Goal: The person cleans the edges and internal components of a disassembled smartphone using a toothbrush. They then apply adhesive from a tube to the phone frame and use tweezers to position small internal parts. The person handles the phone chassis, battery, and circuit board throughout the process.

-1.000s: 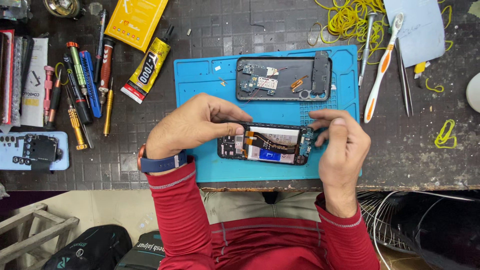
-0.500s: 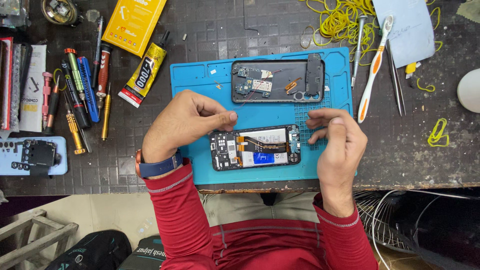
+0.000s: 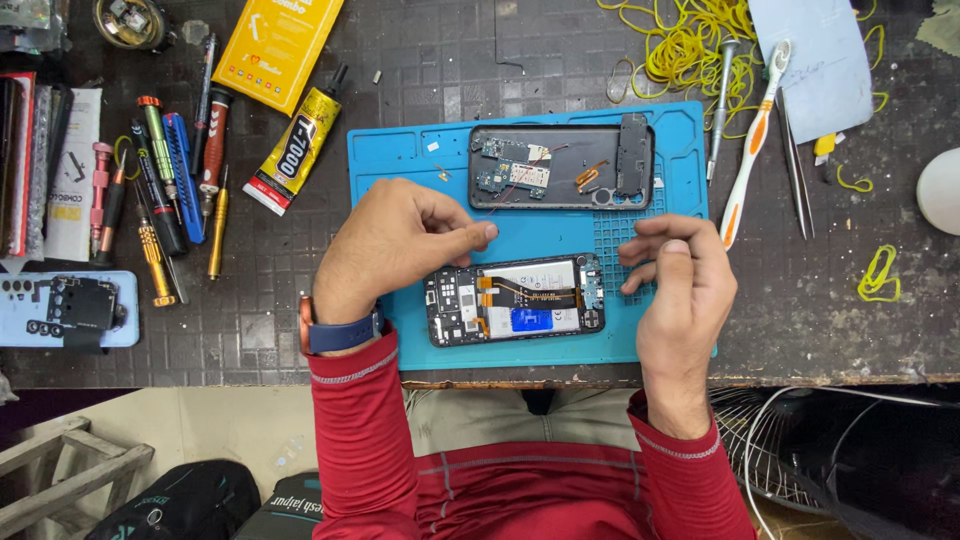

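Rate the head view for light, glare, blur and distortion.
Head view: even overhead light, soft shadows under the left hand and right hand; slight sheen on the blue mat; opened phone sharp, no motion blur; mild wide-angle bending at the edges.

Bright, even overhead light; sharp focus across the whole work area.

Light falls from above and slightly ahead, so the left hand (image 3: 395, 245) and right hand (image 3: 680, 285) cast only short, soft shadows onto the blue silicone mat (image 3: 420, 150). Mild glare sits on the opened phone (image 3: 515, 298), on the glue tube (image 3: 297, 150), and on the white round object (image 3: 940, 190) at the right edge, which is nearly blown out. The dark desk (image 3: 800, 300) keeps its grid texture. Below the desk edge the scene drops into dim shadow, and the wire fan guard (image 3: 770, 450) there is perhaps slightly soft. Corners show slight wide-angle stretch.
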